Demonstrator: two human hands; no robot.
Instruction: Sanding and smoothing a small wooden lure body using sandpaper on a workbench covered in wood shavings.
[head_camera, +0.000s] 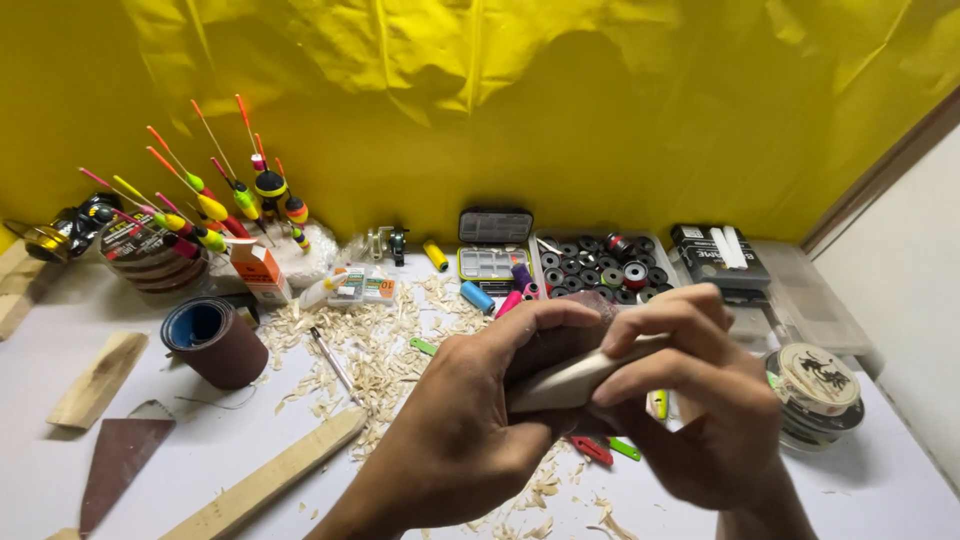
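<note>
A white worktable (880, 490) runs under a yellow sheet backdrop (560, 100). Near the middle, the left hand (470, 430) curls closed around a pale carved wooden piece (570, 385), thumb pressed along its top. The right hand (700, 400) folds its fingers over the same piece from the right, gripping it with a brown sandpaper scrap (560, 340). Left lies a sandpaper roll (215, 342); wood shavings (375, 350) scatter beyond, and fishing floats (210, 205) stand far left.

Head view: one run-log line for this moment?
left hand: grips wood piece | right hand: grips same, sandpaper over it | table: shavings
</note>
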